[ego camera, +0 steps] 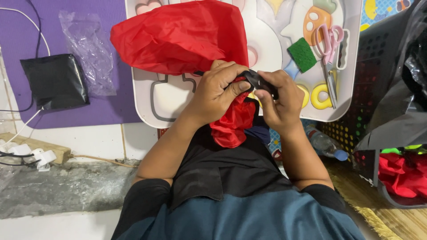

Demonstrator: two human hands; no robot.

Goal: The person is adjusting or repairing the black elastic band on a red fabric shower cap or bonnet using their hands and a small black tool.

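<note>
A red fabric bag (182, 38) lies bunched on a white printed board (275, 22), with its lower end (231, 122) hanging down over my lap. My left hand (218, 89) pinches the red fabric and a black strap at the bag's neck. My right hand (278, 100) grips a black strap or clip piece (258, 82) right beside it. The two hands touch at the fingertips.
Pink-handled scissors (329, 49) and a green sponge (302, 54) lie on the board. A black pouch (55, 81) and clear plastic wrap (89, 49) rest on a purple mat. A black perforated basket (378, 89) with red fabric (402, 173) stands right, and a plastic bottle (324, 144) lies nearby.
</note>
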